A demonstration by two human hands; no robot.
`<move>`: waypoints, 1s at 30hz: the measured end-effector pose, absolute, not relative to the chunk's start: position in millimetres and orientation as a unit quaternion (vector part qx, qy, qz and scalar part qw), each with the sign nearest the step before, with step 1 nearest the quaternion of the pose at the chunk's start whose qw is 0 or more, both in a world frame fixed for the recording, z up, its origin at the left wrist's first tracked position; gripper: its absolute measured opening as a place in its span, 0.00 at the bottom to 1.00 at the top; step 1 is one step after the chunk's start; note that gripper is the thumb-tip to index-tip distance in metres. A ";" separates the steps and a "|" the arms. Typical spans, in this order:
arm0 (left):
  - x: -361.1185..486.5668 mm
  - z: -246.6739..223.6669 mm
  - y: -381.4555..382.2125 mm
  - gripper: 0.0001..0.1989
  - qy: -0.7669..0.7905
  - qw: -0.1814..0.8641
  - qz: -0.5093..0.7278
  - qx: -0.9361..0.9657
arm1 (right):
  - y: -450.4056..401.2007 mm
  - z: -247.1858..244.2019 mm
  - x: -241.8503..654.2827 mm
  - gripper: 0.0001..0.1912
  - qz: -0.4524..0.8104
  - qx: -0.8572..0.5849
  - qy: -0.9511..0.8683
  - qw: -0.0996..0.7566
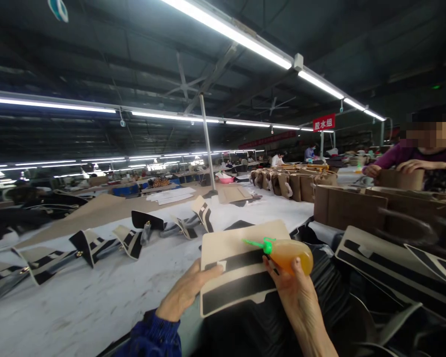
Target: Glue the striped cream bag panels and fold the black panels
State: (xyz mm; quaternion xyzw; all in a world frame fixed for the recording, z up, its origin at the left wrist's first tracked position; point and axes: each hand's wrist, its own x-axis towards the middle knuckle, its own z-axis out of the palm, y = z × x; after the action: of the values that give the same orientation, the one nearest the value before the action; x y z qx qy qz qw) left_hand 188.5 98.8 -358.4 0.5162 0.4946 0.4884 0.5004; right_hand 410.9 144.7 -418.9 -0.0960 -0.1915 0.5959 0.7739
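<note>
Head view: one cream-and-black panel [241, 277], low centre, left hand [189, 287] gripping its left edge; probably light, fairly stiff; best held by edges. One bottle [290, 252], amber contents, before the panel's right part, right hand [295, 285] clasping its body; probably squeezable, slippery; hold gently.

Room above the white table [107, 292] left of the panel [241, 265], brown bags [351, 210] a barrier rightward

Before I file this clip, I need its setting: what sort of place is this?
Likely a factory workshop, perhaps for bags: what look like brown bags stand in a row, strip lights run under a high roof, and the wearer's right hand holds an amber bottle over a panel.
</note>
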 end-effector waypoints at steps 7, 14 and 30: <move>186.4 -364.4 94.8 0.23 0.469 0.497 0.499 0.533 | 131.3 -404.1 405.7 0.20 0.610 -0.109 -0.202 0.759; 212.2 -375.0 69.6 0.26 0.461 0.487 0.597 0.439 | 108.5 -406.7 406.1 0.29 0.554 -0.143 -0.306 0.761; 259.4 -340.0 20.3 0.09 0.470 0.493 0.530 0.505 | 34.4 -367.0 391.9 0.31 0.381 -0.269 -0.386 0.796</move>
State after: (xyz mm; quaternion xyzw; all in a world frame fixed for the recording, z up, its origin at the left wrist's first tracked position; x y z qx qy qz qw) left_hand 259.4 20.3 -340.0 0.5050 0.4702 0.5303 0.4927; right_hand 391.9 34.4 -367.0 -0.2691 -0.3864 0.3809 0.7958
